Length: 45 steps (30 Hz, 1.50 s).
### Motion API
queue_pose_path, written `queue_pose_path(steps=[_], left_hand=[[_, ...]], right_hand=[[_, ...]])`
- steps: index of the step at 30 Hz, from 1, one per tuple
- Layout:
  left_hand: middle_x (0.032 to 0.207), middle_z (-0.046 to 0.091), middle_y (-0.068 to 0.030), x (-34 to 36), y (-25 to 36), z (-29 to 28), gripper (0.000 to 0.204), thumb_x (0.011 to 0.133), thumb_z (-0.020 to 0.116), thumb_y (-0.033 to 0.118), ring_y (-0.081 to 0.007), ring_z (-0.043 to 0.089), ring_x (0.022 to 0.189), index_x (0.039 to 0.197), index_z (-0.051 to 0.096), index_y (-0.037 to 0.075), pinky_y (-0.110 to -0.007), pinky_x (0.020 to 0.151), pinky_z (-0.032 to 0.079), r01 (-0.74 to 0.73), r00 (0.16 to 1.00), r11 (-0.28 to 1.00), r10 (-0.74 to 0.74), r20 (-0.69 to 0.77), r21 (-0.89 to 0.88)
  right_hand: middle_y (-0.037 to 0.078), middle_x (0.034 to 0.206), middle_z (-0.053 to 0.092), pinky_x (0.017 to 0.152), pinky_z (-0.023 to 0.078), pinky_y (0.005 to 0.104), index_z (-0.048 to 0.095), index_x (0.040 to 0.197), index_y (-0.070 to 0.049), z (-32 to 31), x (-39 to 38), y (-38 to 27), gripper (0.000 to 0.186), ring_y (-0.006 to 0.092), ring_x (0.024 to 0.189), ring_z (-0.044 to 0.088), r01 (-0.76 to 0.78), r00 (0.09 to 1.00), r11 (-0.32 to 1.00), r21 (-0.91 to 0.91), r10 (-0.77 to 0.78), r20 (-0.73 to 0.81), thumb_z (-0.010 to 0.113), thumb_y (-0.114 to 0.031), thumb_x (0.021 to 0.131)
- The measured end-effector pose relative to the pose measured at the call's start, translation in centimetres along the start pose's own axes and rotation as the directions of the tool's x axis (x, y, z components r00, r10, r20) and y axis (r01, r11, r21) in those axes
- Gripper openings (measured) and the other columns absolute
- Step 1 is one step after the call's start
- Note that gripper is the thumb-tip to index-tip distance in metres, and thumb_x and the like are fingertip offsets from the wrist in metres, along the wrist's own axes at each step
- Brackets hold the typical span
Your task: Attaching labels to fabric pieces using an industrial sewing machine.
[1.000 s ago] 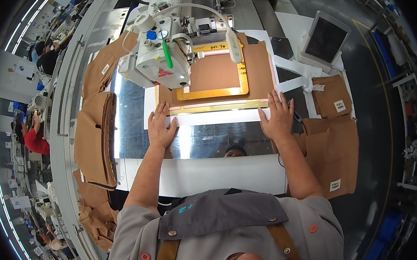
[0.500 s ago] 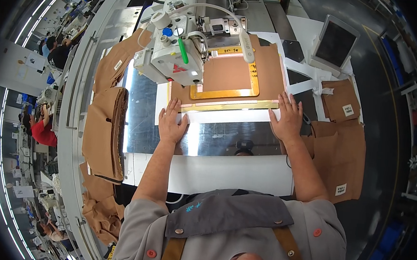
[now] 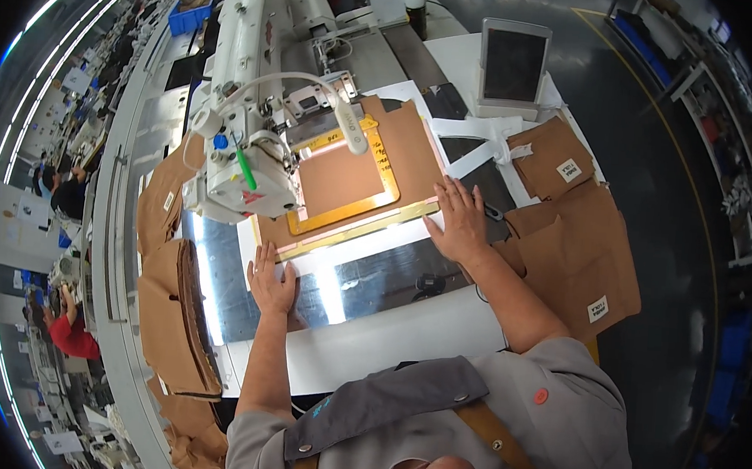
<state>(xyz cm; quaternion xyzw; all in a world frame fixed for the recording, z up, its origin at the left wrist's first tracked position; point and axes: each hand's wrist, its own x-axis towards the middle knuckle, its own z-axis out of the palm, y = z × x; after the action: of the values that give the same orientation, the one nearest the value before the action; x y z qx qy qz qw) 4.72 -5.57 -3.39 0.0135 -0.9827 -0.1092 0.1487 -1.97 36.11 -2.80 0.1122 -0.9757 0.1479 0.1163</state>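
My left hand [image 3: 271, 281] lies flat with its fingers stretched out, at the near left corner of a brown fabric panel [image 3: 418, 155]. At the near right corner of that panel rests my right hand [image 3: 461, 225], fingers spread and nothing held. A white sheet [image 3: 360, 240] shows beneath the fabric, and a yellow strip [image 3: 350, 226] runs along the near edge between my hands. On top of the fabric sits a yellow rectangular frame [image 3: 342, 216]. The sewing machine head [image 3: 239, 168] covers the frame's left part, so the needle area is hidden.
Shiny metal plate [image 3: 382, 278] covers the near worktop. Stacked brown pieces [image 3: 169, 325] lie left; more brown fabric pieces [image 3: 579, 257] with white labels lie right. A screen [image 3: 514, 65] stands at the far right, near white straps [image 3: 477, 154]. Other people work far left.
The whole view has turned and shifted, so the bench now appears slanted. My hands stay flat at the same corners of the fabric panel.
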Motion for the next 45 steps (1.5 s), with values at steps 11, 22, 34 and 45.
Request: queue_pose_path(steps=[11, 22, 34, 45], left_hand=[[0.158, 0.048, -0.0165, -0.7, -0.5, 0.0, 0.061, 0.093, 0.059, 0.03, -0.0321, 0.041, 0.15, 0.147, 0.054, 0.002, -0.056, 0.122, 0.025, 0.084, 0.996, 0.993, -0.086, 0.014, 0.078], [0.162, 0.042, -0.0183, -0.3, 0.2, -0.5, 0.065, 0.093, 0.056, 0.027, -0.0329, 0.038, 0.151, 0.152, 0.047, 0.001, -0.057, 0.123, 0.021, 0.125, 0.991, 0.991, -0.128, 0.049, 0.047], [0.16, 0.043, -0.0226, -0.3, 0.4, -0.7, 0.065, 0.092, 0.057, 0.027, -0.0348, 0.04, 0.149, 0.152, 0.048, 0.002, -0.058, 0.122, 0.019, 0.124, 0.992, 0.991, -0.126, 0.026, 0.05], [0.162, 0.04, -0.0219, -0.1, 0.6, -0.7, 0.066, 0.092, 0.058, 0.028, -0.035, 0.04, 0.149, 0.151, 0.046, 0.001, -0.057, 0.124, 0.017, 0.148, 0.988, 0.987, -0.151, 0.039, 0.063]], right_hand=[[0.024, 0.165, 0.029, 0.123, 0.018, 0.0646, 0.031, 0.159, -0.005, -2.3, 3.7, 3.3, 0.079, 0.0403, 0.15, 0.033, -0.058, 0.998, 0.98, 0.193, 0.057, 0.012, 0.066, -0.04, 0.097], [0.018, 0.167, 0.028, 0.122, 0.015, 0.0704, 0.05, 0.134, -0.004, -4.5, 16.1, 15.1, 0.061, 0.0415, 0.159, 0.01, -0.297, 0.892, 0.954, 0.046, 0.294, -0.344, 0.078, -0.032, 0.087], [0.025, 0.167, 0.025, 0.122, 0.018, 0.0681, 0.049, 0.135, -0.002, -3.7, 15.5, 18.6, 0.065, 0.0437, 0.158, 0.015, -0.343, 0.84, 0.937, 0.066, 0.337, -0.425, 0.08, -0.033, 0.086], [0.021, 0.169, 0.023, 0.121, 0.023, 0.0694, 0.051, 0.136, -0.003, -4.5, 16.6, 19.7, 0.064, 0.0413, 0.158, 0.014, -0.344, 0.866, 0.939, 0.004, 0.319, -0.384, 0.077, -0.035, 0.088]])
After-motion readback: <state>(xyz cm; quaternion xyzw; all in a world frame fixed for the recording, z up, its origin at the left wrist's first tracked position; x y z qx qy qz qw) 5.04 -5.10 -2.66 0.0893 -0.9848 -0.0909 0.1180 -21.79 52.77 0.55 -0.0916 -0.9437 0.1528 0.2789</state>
